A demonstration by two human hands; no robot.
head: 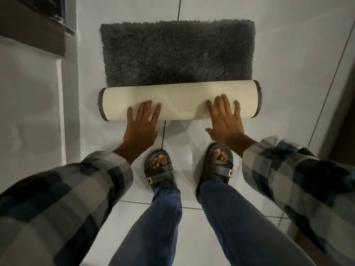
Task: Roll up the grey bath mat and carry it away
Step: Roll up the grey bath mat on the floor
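The left hand (141, 124) lies flat and wide open, fingers spread, its fingertips pressed on the near side of the rolled part of the grey bath mat (178, 54), left of the roll's middle. The right hand (225, 120) is the same: open, palm down, fingers fanned, resting on the roll right of its middle, with the thumb pointing inward above the floor. Neither hand grips anything; both only press against the roll. Both wrists come out of checked sleeves (76, 192) in grey, cream and dark blue, which reach in from the lower left and lower right.

The roll (180, 96) lies across the view on the white tiled floor (269, 54), its cream woven backing turned outward, with a thin grey fringe showing at each end. Beyond it, the unrolled part of the mat lies flat on the floor, shaggy grey pile up, touching the far side of the roll. A tile joint runs under the mat from the far edge of the floor.

Just on the near side of the roll stand the person's two feet in dark strapped sandals (159, 169), toes pointing at the mat, below blue trouser legs (240, 217). At the left edge of the floor stands a white wall (28, 102) with a dark brown ledge above it.
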